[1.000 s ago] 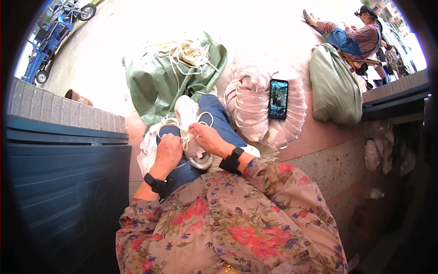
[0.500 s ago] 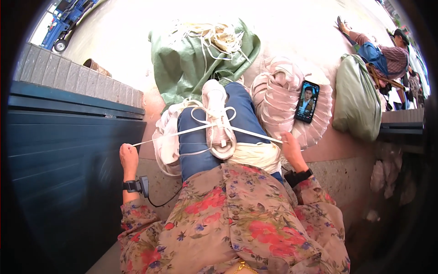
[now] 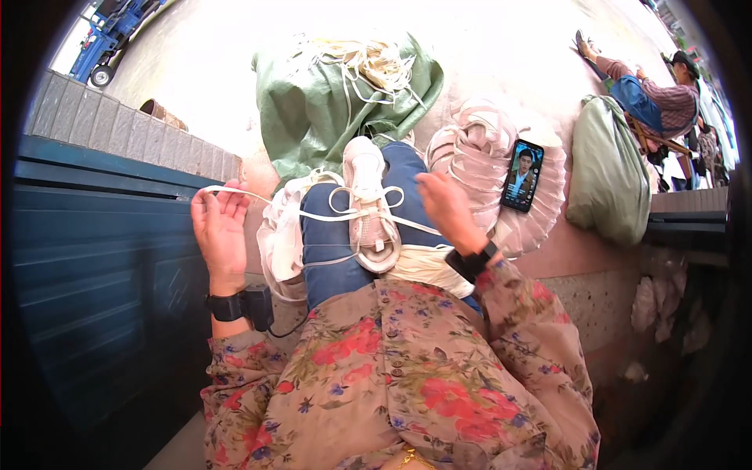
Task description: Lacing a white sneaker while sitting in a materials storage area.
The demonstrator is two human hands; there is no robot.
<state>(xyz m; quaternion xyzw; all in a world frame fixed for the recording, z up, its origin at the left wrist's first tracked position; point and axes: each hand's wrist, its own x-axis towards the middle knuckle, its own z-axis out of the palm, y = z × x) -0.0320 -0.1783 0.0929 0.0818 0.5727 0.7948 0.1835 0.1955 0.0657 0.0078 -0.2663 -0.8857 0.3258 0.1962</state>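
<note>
A pale pink and white sneaker (image 3: 366,200) lies across my blue-trousered thighs, its heel opening toward me. Its white shoelace (image 3: 325,217) forms a bow with two loops over the tongue. Off to the left, my left hand (image 3: 222,235) is raised palm up, fingers partly curled, with one lace end running over them and hanging slack. My right hand (image 3: 448,210) is just right of the sneaker, above my thigh; its fingertips are blurred. The other lace end passes toward that hand and is lost beneath it. A bundle of cream laces (image 3: 431,270) rests on my lap.
Ahead stands a green sack (image 3: 313,110) topped with loose laces. Coiled pale pink shoe pieces (image 3: 474,157) sit at right, a phone (image 3: 524,176) on them. Beyond are another green sack (image 3: 609,172) and a seated person (image 3: 666,102). A blue metal panel (image 3: 117,290) borders my left.
The laces were pulled taut to both sides and have gone slack. My right hand has moved up and inward toward the sneaker. My left hand has risen and turned palm up.
</note>
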